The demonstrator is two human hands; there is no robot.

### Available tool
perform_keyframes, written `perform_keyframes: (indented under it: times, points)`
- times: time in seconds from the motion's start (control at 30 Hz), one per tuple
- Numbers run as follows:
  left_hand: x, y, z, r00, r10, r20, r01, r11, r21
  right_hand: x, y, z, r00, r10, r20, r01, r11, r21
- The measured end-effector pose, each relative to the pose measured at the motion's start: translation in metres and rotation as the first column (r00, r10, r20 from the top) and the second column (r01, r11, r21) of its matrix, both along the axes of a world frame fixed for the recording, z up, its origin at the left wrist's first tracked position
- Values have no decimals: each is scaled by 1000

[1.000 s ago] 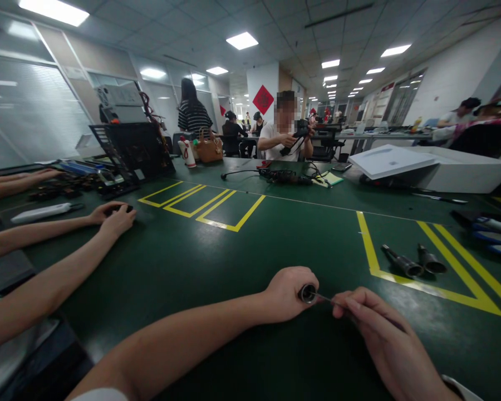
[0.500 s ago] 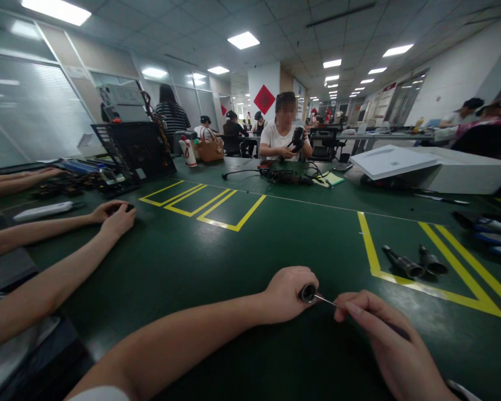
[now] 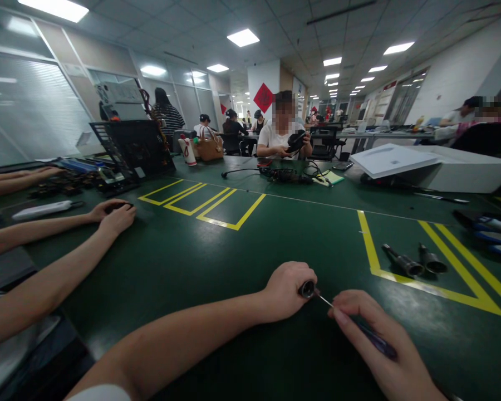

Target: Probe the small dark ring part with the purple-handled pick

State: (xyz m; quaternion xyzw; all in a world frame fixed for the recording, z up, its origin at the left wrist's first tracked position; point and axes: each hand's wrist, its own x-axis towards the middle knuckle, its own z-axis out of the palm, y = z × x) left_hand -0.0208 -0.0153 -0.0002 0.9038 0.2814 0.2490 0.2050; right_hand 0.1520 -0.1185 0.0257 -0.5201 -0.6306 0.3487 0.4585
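Note:
My left hand is closed around a dark metal part with a round, hollow end, which faces toward me. The rest of that part is hidden in my fist. In my right hand is a thin screwdriver with a dark handle and a slim metal shaft. Its shaft points up and left, with the tip close to the rim of the hollow end; I cannot tell if they touch. Two metal parts with cup-shaped ends, one on the left and one on the right, lie on the green table.
Yellow tape marks off areas on the table. At left, a co-worker's hands hold a dark object. A person sits opposite, behind a bundle of black cables. A white box stands at the right.
My right hand has turned, so more of the screwdriver's handle shows. The tip has shifted slightly at the rim. My left hand has risen a little and still grips the metal part.

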Motion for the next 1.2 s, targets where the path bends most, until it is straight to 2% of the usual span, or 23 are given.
perform_keyframes:
  times: [0.07,0.13,0.3,0.43,0.53,0.63,0.73,0.8,0.93,1.07,1.2]
  points:
    - [0,0,0,1000,2,-22,-1,999,37,1,0,1,1000,-1,9,1,1000,-7]
    - [0,-1,1,1000,-13,-26,14,999,42,2,1,0,998,-9,-55,5,997,-80]
    - [-2,1,5,996,-77,50,81,994,-75,4,7,-4,924,-124,-362,8,952,-306]
    - [0,3,4,992,-67,105,81,987,-141,3,10,-5,856,-172,-487,-37,920,-390]
    - [0,4,3,995,-40,87,53,987,-151,3,9,-3,900,-153,-409,3,939,-343]
    - [1,3,2,998,-55,37,59,991,-118,2,6,0,982,-62,-180,29,983,-182]
    - [1,2,1,997,-71,-30,70,997,-31,1,3,2,1000,2,-14,-2,1000,-29]
    - [0,2,1,994,-77,-71,79,997,17,2,3,2,1000,17,18,-17,1000,-7]
    - [0,1,3,993,-111,-38,111,994,6,5,7,2,996,14,-84,-28,985,-168]
    - [-1,2,6,989,-129,71,138,980,-145,4,10,2,947,-105,-304,8,952,-307]
    - [0,2,9,987,-51,151,92,956,-277,3,9,0,907,-136,-399,-9,940,-341]
